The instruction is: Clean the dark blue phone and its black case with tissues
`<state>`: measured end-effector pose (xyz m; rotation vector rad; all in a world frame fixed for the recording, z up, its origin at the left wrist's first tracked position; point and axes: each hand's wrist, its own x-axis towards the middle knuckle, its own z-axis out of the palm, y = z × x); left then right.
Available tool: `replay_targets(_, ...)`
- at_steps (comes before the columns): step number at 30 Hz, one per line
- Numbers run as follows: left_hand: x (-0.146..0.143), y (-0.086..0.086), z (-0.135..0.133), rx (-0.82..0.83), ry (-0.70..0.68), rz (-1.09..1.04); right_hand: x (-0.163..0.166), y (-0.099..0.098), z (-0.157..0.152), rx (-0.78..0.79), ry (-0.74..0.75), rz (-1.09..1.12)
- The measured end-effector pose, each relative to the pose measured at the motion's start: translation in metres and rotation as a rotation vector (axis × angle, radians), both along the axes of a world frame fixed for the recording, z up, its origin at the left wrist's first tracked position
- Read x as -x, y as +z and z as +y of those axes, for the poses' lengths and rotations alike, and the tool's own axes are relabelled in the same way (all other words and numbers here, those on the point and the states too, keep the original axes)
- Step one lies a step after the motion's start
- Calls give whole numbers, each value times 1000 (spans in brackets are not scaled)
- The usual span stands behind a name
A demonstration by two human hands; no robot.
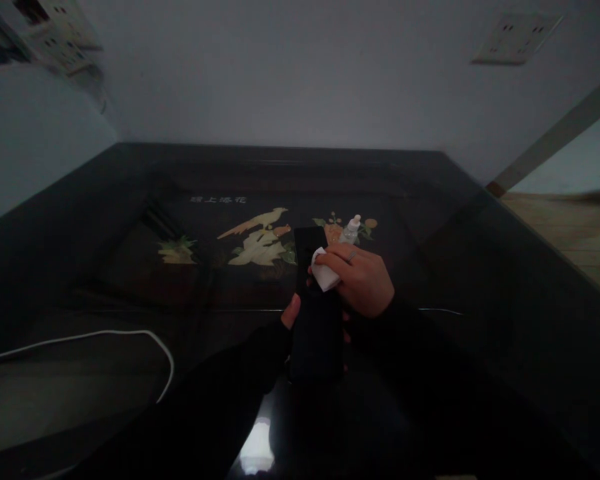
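A long black object [317, 340], too dark to identify, lies lengthwise in front of me. My left hand [291, 312] is wrapped round it from beneath, with the thumb on its left edge and fingertips showing at its right edge. Its narrower upper part [310, 237] points away toward the wall. My right hand [365, 277] wears a ring and pinches a folded white tissue [325, 275] against that upper part. Just beyond my right knuckles stands a small clear bottle [350, 232] with a white cap, its lower part hidden by the hand.
The dark glossy table [130, 157] has an inlaid picture of a bird [260, 223] and flowers. A white cable [105, 332] curves across the left side. Sockets [517, 39] are on the wall behind, with more [60, 50] at upper left.
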<state>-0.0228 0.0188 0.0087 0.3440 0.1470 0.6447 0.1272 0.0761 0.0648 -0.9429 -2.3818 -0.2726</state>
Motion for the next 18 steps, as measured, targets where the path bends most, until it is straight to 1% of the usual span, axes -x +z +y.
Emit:
replay_targets(4, -2, -3, 0, -10, -78, 12, 5, 4, 0, -18, 15, 12)
replay_targets(8, 1, -4, 0, -4, -29, 9, 0, 0, 1, 15, -27, -16)
replay_targets(11, 2, -4, 0, -38, -8, 13, -5, -4, 2, 30, -49, -13)
replay_targets(14, -1, -6, -2, -25, -3, 18, -3, -4, 1, 26, -36, 7)
replay_targets(18, -4, -14, -2, -15, -13, 23, 3, -1, 1, 9, -15, 27)
